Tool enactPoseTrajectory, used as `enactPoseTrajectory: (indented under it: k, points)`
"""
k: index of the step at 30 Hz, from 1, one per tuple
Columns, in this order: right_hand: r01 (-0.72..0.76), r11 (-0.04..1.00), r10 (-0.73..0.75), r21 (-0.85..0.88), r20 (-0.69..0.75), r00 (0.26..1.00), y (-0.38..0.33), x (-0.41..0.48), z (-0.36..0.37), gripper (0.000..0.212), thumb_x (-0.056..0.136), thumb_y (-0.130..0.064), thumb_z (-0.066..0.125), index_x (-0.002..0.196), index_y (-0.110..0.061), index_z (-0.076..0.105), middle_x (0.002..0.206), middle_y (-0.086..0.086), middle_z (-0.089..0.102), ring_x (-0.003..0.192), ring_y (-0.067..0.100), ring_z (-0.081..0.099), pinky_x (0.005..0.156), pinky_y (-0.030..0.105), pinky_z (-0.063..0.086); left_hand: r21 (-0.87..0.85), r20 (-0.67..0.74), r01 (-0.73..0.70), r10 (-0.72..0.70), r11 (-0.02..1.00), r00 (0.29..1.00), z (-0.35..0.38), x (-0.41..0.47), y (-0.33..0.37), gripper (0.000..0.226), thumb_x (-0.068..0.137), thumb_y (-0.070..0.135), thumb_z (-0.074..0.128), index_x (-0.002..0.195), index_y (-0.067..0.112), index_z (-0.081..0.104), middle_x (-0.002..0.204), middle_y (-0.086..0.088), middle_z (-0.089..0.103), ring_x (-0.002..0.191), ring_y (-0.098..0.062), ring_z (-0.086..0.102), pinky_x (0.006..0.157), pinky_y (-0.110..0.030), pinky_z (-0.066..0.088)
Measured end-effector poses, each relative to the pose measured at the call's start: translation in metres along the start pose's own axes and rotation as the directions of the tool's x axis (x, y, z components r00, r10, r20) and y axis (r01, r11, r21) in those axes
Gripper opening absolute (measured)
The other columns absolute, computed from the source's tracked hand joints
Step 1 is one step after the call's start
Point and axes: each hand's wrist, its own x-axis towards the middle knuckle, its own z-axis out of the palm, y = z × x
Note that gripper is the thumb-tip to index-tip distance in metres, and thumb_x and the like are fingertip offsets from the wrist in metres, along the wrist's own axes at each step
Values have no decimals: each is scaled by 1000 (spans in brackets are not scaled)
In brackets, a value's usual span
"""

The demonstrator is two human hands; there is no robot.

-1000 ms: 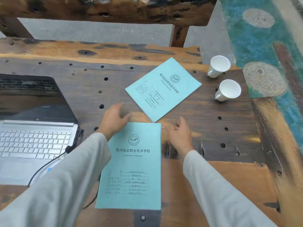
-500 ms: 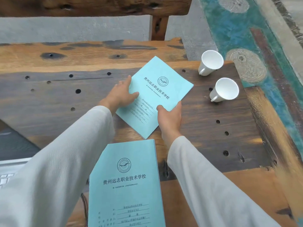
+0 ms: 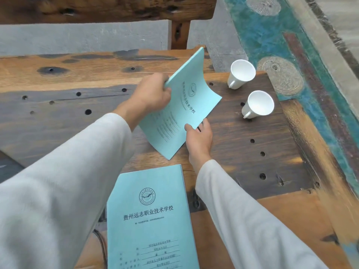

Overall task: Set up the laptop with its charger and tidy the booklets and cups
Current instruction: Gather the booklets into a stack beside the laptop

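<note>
A light blue booklet (image 3: 178, 111) is tilted up off the wooden table, bending at its far end. My left hand (image 3: 153, 94) grips its left edge. My right hand (image 3: 199, 135) holds its lower right edge, thumb on the cover. A second blue booklet (image 3: 149, 220) lies flat near the table's front, between my sleeves. Two white paper cups lie on their sides at the right: the far cup (image 3: 240, 75) and the near cup (image 3: 258, 104). A dark corner of the laptop (image 3: 7, 167) shows at the left edge.
The wooden table (image 3: 252, 156) has several round holes in its top. A thin black cable (image 3: 102, 243) runs beside the near booklet. A wooden bench back (image 3: 97, 8) stands behind the table. A teal patterned floor strip (image 3: 281, 45) runs at the right.
Both hands went from the near booklet to the far one, took hold of it and lifted its left side off the table. The view shifted right, moving the laptop almost out of frame.
</note>
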Motion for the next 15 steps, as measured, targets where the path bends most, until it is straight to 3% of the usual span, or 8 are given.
enactPoseTrajectory:
  k: [2,4,7,10,13,15]
  points:
    - [-6,995,3,95,26,1000,-1,-2,-1,39,92,-13,65,130,-18,57,107,-10,73,94,0,70,98,33,51,-190,21,-13,17,982,1000,-17,-11,7,24,95,21,51,108,17,71,99,-6,74,89,-26,72,81,-39,58]
    - [-87,985,83,148,29,996,-6,-7,-3,55,96,-30,64,146,-14,47,120,-12,67,99,0,65,97,28,47,-460,60,-17,50,888,997,-32,-30,12,21,95,19,55,107,18,72,93,-2,78,82,-21,76,76,-40,61]
    - [-250,898,199,363,172,965,-15,-13,-10,34,100,-39,58,122,-15,68,115,-2,75,103,20,72,90,38,57,-727,57,11,44,687,997,-41,-61,14,19,97,13,58,110,10,71,92,-8,78,81,-25,76,65,-37,60]
    - [-300,806,190,511,257,947,-19,-22,-27,23,102,-27,58,111,-10,70,106,9,77,92,25,75,89,47,59,-830,26,56,-63,554,998,-36,-86,1,22,96,9,59,115,9,69,95,-12,78,81,-27,76,63,-37,60]
    - [-190,874,96,448,224,970,-12,-33,-50,24,101,-12,57,124,-12,67,116,9,75,98,24,73,90,44,59,-856,8,109,-198,505,980,-20,-114,-23,24,96,8,59,118,14,69,98,-10,78,83,-26,75,69,-40,61]
    - [-153,914,72,376,221,973,-1,-45,-62,25,101,-9,57,122,-17,67,117,7,75,102,23,73,90,42,60,-872,32,168,-290,459,956,-3,-138,-40,26,96,6,58,119,13,68,99,-9,78,82,-24,75,69,-38,60]
